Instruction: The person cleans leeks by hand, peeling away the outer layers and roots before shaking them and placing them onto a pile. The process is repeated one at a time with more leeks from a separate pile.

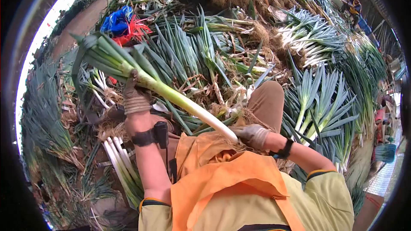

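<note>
A large leek (184,98) lies diagonally across the front of the body, leaves up at the left and white root end down at the right. My left hand (136,94), in a dirty glove, is closed around it just below the leaves. At the root end is my right hand (253,135), also gloved, its fingers closed by the base and partly hidden. An orange apron (231,171) is right below the root end.
Leeks (175,55) are heaped in front, with white-stemmed ones (310,38) farther right. Trimmed stalks (122,158) lie by the left forearm. Blue (116,20) and red (132,30) plastic strings sit at upper left. Another person (354,6) is far off at upper right.
</note>
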`<state>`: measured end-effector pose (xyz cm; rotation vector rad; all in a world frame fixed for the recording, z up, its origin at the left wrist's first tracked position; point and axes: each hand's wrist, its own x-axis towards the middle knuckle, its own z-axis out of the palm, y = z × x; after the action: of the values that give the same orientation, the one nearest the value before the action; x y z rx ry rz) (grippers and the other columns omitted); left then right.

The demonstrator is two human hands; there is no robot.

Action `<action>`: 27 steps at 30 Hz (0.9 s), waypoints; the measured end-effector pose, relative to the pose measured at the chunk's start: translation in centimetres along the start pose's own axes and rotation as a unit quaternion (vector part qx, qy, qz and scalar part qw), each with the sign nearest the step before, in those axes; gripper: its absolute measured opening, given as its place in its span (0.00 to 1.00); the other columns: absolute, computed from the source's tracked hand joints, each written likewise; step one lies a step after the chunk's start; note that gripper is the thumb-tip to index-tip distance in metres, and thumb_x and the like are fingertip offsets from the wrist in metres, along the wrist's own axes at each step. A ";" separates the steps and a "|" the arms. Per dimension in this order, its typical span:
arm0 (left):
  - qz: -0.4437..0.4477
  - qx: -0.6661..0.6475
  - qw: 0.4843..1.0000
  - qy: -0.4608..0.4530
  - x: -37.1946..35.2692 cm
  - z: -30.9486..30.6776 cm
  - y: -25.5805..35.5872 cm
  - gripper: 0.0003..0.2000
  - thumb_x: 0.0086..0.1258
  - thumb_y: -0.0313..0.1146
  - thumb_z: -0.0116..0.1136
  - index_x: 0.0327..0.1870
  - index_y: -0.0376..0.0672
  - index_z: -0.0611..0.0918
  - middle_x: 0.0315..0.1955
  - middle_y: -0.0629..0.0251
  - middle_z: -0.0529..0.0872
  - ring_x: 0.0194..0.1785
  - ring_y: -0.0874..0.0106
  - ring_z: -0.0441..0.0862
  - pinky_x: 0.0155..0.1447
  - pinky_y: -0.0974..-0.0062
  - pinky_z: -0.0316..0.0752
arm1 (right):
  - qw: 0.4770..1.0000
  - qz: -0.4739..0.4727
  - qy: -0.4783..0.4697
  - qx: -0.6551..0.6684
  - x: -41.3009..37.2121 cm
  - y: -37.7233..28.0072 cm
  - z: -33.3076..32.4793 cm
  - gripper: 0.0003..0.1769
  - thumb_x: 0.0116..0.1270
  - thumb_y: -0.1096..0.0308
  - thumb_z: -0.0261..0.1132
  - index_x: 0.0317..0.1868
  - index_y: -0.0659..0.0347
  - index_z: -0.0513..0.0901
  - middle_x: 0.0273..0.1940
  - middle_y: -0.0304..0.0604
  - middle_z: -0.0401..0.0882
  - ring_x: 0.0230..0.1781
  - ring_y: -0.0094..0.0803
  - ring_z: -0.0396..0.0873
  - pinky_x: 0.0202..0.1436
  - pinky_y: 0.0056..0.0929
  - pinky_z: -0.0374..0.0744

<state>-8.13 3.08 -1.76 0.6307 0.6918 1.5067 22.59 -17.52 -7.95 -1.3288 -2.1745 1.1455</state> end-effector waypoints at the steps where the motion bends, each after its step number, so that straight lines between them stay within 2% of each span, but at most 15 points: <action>1: 0.001 0.005 0.999 0.050 0.4 -0.3 0.6 0.26 0.50 0.38 0.66 0.51 0.40 0.72 0.42 0.65 0.78 0.45 0.68 0.75 0.49 0.68 0.71 | 0.999 0.026 -0.007 -0.045 -0.3 0.4 -0.8 0.15 0.56 0.70 0.57 0.45 0.56 0.76 0.37 0.49 0.78 0.36 0.43 0.76 0.38 0.32 0.74; 3: 0.023 0.019 0.998 0.063 1.1 -1.1 1.9 0.27 0.50 0.38 0.66 0.51 0.40 0.72 0.42 0.64 0.78 0.45 0.67 0.75 0.50 0.68 0.71 | 0.998 0.031 0.048 -0.008 -0.9 3.6 -0.6 0.14 0.55 0.70 0.60 0.44 0.58 0.77 0.32 0.48 0.79 0.30 0.41 0.77 0.35 0.32 0.76; 4: 0.039 0.034 0.996 0.072 1.6 -1.4 2.5 0.27 0.49 0.37 0.67 0.51 0.40 0.72 0.43 0.63 0.77 0.46 0.66 0.75 0.51 0.67 0.70 | 0.911 0.102 0.098 0.389 -0.6 9.6 2.3 0.15 0.56 0.70 0.62 0.46 0.59 0.77 0.32 0.45 0.80 0.29 0.36 0.78 0.37 0.29 0.76; 7: 0.047 0.049 0.994 0.091 2.7 -2.0 4.2 0.28 0.46 0.36 0.69 0.50 0.40 0.72 0.42 0.62 0.77 0.45 0.65 0.75 0.49 0.65 0.70 | 0.962 0.091 0.126 0.224 1.4 3.7 -1.8 0.19 0.56 0.70 0.62 0.50 0.57 0.75 0.38 0.43 0.80 0.35 0.31 0.77 0.40 0.26 0.75; 9: 0.053 0.059 0.990 0.115 2.4 -0.7 5.1 0.28 0.44 0.35 0.70 0.50 0.41 0.72 0.41 0.63 0.77 0.44 0.66 0.75 0.48 0.65 0.71 | 0.883 0.154 0.069 0.439 4.0 1.3 -2.3 0.16 0.59 0.73 0.59 0.49 0.62 0.75 0.50 0.36 0.73 0.48 0.24 0.70 0.48 0.21 0.71; 10: 0.066 0.066 0.989 0.114 2.5 -0.5 5.6 0.29 0.43 0.34 0.70 0.49 0.41 0.72 0.41 0.63 0.77 0.44 0.66 0.75 0.48 0.64 0.71 | 0.990 -0.069 0.075 0.099 4.8 2.2 -1.1 0.16 0.60 0.70 0.59 0.49 0.62 0.76 0.53 0.36 0.71 0.51 0.24 0.68 0.49 0.23 0.70; 12: 0.093 0.060 0.992 0.066 2.9 -0.8 6.0 0.28 0.44 0.33 0.70 0.49 0.40 0.73 0.39 0.63 0.78 0.42 0.65 0.75 0.48 0.66 0.71 | 0.936 0.088 -0.112 0.323 6.2 3.4 1.4 0.16 0.59 0.70 0.58 0.49 0.63 0.76 0.53 0.37 0.71 0.51 0.24 0.68 0.50 0.24 0.69; 14: 0.105 0.092 0.987 0.086 2.4 0.1 6.2 0.27 0.44 0.34 0.70 0.48 0.39 0.73 0.38 0.62 0.78 0.41 0.65 0.75 0.48 0.66 0.71 | 0.955 0.121 -0.251 0.096 8.0 7.3 3.1 0.16 0.58 0.68 0.58 0.47 0.65 0.76 0.52 0.37 0.73 0.48 0.26 0.71 0.50 0.24 0.69; 15: 0.100 0.111 0.986 0.071 1.9 0.6 6.4 0.26 0.45 0.34 0.69 0.47 0.38 0.74 0.37 0.61 0.78 0.41 0.65 0.75 0.48 0.66 0.71 | 0.963 0.045 -0.247 -0.100 9.2 4.1 0.5 0.15 0.58 0.65 0.58 0.45 0.61 0.77 0.45 0.39 0.78 0.42 0.31 0.75 0.48 0.28 0.72; 16: 0.105 0.089 0.990 0.041 2.1 0.3 5.8 0.25 0.46 0.33 0.69 0.46 0.37 0.74 0.37 0.63 0.78 0.41 0.66 0.75 0.48 0.67 0.71 | 0.916 -0.247 -0.098 -0.300 9.7 4.3 -0.7 0.09 0.60 0.66 0.56 0.40 0.54 0.80 0.32 0.42 0.80 0.28 0.29 0.74 0.36 0.29 0.74; 17: 0.113 0.104 0.987 0.042 1.6 0.9 5.5 0.24 0.46 0.33 0.68 0.46 0.37 0.74 0.37 0.64 0.78 0.41 0.67 0.75 0.48 0.68 0.71 | 0.969 0.078 -0.141 -0.189 11.2 -2.7 -4.4 0.09 0.60 0.67 0.57 0.40 0.55 0.80 0.31 0.41 0.80 0.27 0.26 0.75 0.33 0.28 0.74; 18: 0.117 0.121 0.985 0.040 0.9 1.6 4.9 0.24 0.47 0.33 0.68 0.46 0.36 0.75 0.36 0.64 0.78 0.41 0.68 0.75 0.48 0.69 0.70 | 0.997 -0.038 -0.017 -0.067 13.0 -1.1 -4.4 0.10 0.61 0.67 0.57 0.42 0.56 0.79 0.33 0.40 0.81 0.30 0.23 0.76 0.35 0.26 0.75; 20: 0.110 0.130 0.985 0.013 -0.4 3.4 3.5 0.24 0.47 0.33 0.68 0.46 0.37 0.75 0.36 0.65 0.78 0.41 0.68 0.75 0.48 0.70 0.70 | 0.981 -0.026 0.075 0.178 16.0 -4.8 -6.5 0.17 0.63 0.63 0.57 0.49 0.65 0.74 0.37 0.42 0.79 0.35 0.22 0.75 0.41 0.22 0.75; 23: 0.036 0.094 0.995 -0.015 -0.2 4.5 2.0 0.24 0.47 0.33 0.69 0.46 0.36 0.74 0.36 0.65 0.78 0.39 0.69 0.76 0.46 0.72 0.71 | 0.871 -0.009 0.064 0.486 19.5 -9.9 -8.1 0.21 0.62 0.58 0.58 0.49 0.66 0.74 0.38 0.38 0.77 0.37 0.21 0.73 0.41 0.19 0.72; 27: -0.022 0.076 0.996 -0.048 -0.3 5.9 1.4 0.25 0.47 0.35 0.69 0.46 0.35 0.74 0.35 0.63 0.78 0.38 0.70 0.76 0.45 0.72 0.72 | 0.904 0.002 0.183 0.386 23.6 -9.5 -7.1 0.18 0.57 0.60 0.61 0.40 0.67 0.79 0.28 0.38 0.77 0.28 0.22 0.73 0.31 0.21 0.73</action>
<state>-4.67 3.09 3.24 0.7939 0.7467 1.3822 9.80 3.72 1.15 -1.0568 -1.2320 1.4069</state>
